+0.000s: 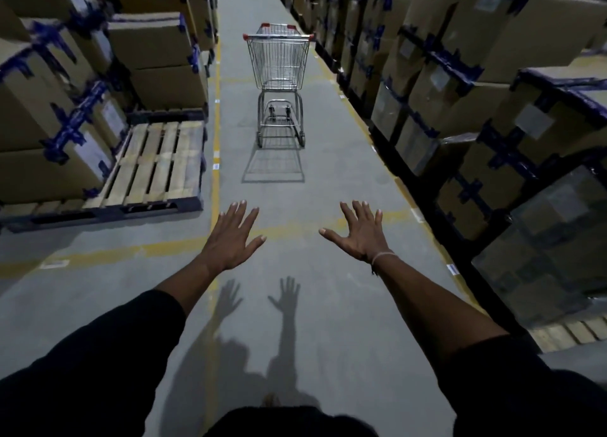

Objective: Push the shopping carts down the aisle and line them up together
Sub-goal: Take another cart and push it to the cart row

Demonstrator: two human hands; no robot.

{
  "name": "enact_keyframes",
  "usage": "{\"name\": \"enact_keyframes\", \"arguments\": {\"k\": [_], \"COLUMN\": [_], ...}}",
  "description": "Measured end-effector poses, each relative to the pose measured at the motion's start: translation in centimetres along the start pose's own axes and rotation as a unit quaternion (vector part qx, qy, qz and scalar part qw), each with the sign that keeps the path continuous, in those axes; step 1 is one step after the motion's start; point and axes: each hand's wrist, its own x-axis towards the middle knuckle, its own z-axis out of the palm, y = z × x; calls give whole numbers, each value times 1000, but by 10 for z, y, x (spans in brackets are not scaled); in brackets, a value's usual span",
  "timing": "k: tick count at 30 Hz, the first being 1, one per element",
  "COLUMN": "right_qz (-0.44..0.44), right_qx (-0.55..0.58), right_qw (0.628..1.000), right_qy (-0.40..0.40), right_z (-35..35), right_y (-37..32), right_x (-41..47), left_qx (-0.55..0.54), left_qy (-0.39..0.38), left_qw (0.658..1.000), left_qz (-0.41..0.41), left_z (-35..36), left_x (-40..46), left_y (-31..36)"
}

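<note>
One shopping cart (278, 75) stands alone well down the warehouse aisle, upright on the grey concrete floor (328, 180), its red-capped handle bar facing the person and its basket pointing away. It sits slightly right of the yellow floor line (216, 160), between the stacked cardboard boxes (460, 85) on the right and a bare wooden pallet (157, 164) on the left. Both arms reach forward, yet the cart is well apart from them: the left hand (231, 236) and the right hand (361, 233) are spread flat, palms down, fingers splayed, holding nothing. No second cart is visible, so lining up appears to lie ahead. To do this step well, the person should probably walk up, take the handle bar evenly with both hands, and push straight, keeping the wheels parallel to the yellow line so the basket clears the pallet's corner and the box stacks.
</note>
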Motion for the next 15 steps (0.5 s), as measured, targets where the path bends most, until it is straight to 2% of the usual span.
{"name": "enact_keyframes", "arguments": {"k": [7, 15], "right_qz": [10, -8], "right_qx": [-15, -18], "right_qw": [1000, 1000], "right_qy": [-4, -9], "right_z": [-5, -15], "right_y": [2, 30], "right_x": [143, 352], "left_qx": [-8, -16], "left_qy": [-7, 3], "left_qw": [999, 1000], "left_qz": [30, 13], "left_z": [-25, -27], "left_x": [147, 332], "left_y": [-41, -83]}}
